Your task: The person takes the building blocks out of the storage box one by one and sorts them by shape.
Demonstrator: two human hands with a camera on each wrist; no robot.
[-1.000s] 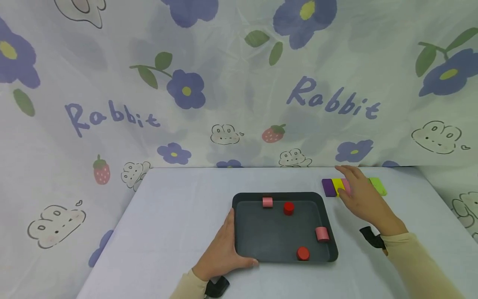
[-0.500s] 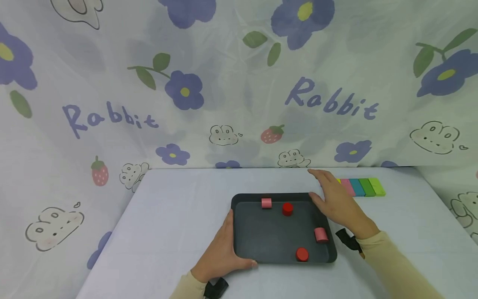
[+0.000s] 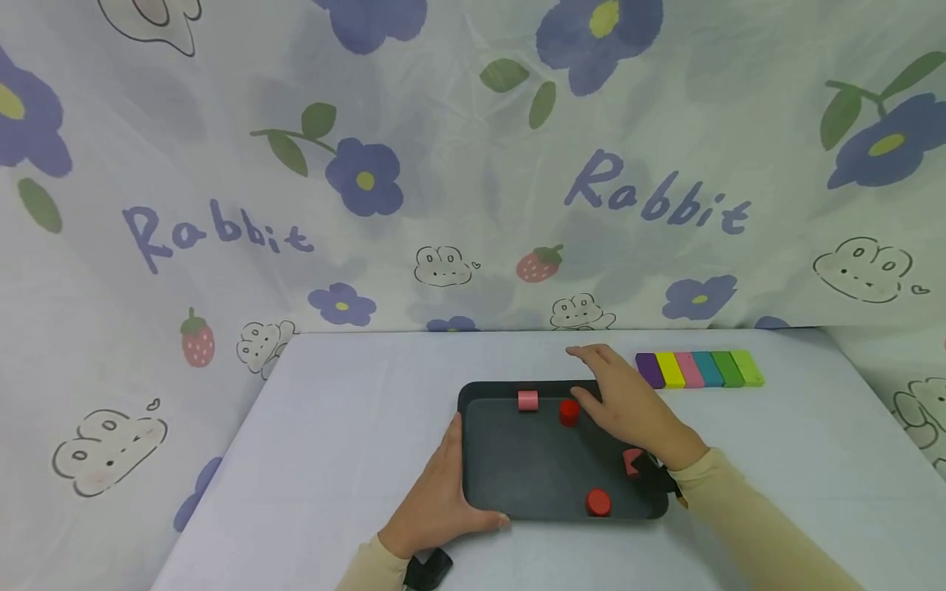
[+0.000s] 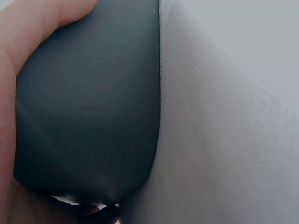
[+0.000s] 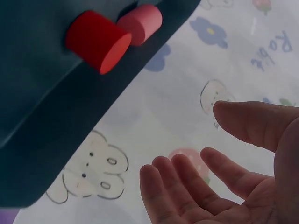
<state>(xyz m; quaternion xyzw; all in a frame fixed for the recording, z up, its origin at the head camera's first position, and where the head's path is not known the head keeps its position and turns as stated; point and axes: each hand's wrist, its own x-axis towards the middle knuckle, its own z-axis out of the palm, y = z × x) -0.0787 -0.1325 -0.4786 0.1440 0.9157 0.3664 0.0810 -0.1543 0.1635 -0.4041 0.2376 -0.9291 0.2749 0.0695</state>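
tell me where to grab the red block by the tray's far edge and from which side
Probably pinch the red block by its round side, from above and the right: it looks upright, with the far wall of the tray behind it and a pink block to its left.

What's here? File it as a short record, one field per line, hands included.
Table: white cover
Tray: dark, left of the blocks
Red pieces: two, in the tray, one towards its far side, one by its near side
Pink pieces: two, in the tray, one by the far side, one towards the right, partly hidden
Blocks: six in a row, purple, yellow, pink, blue, two greens
Left hand: at the tray's near left corner
Right hand: holds nothing
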